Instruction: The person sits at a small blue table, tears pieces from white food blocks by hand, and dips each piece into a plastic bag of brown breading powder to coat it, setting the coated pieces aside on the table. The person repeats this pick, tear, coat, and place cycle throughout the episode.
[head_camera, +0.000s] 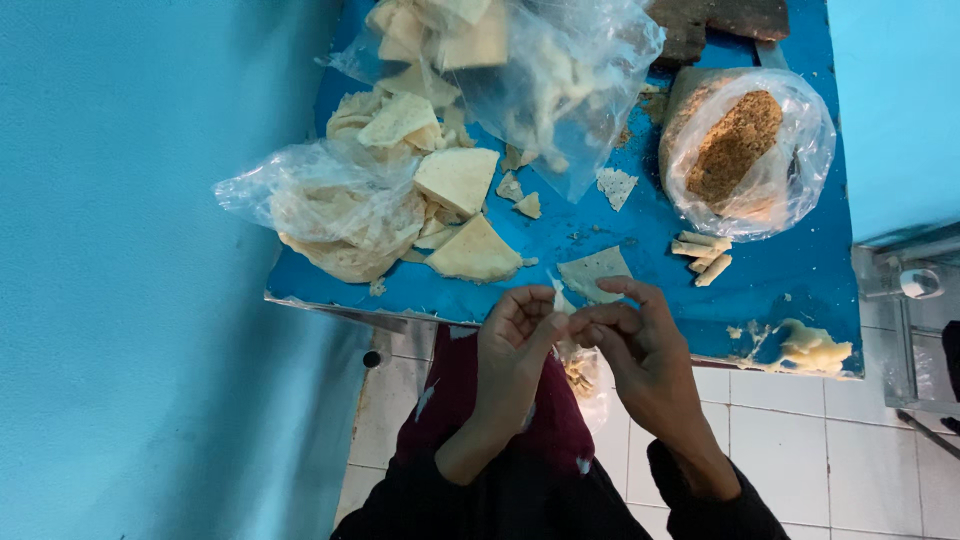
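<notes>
Head view | left hand (512, 345), right hand (640, 345): fingers pinching wrapper piece (562, 300) | beside: wrapper stacks (455, 180), crumb bag (745, 150)

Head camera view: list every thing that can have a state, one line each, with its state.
Left hand: fingers curled, pinching the small pale dough piece.
Right hand: pinching the same piece.
Clear plastic bag of brown crumbly filling: open, lying on the blue table.
Clear plastic bag of pale dough strips: open.
Triangular pale pastry sheets: loose, piled.
Small rolled pastries: finished, lying together.
</notes>
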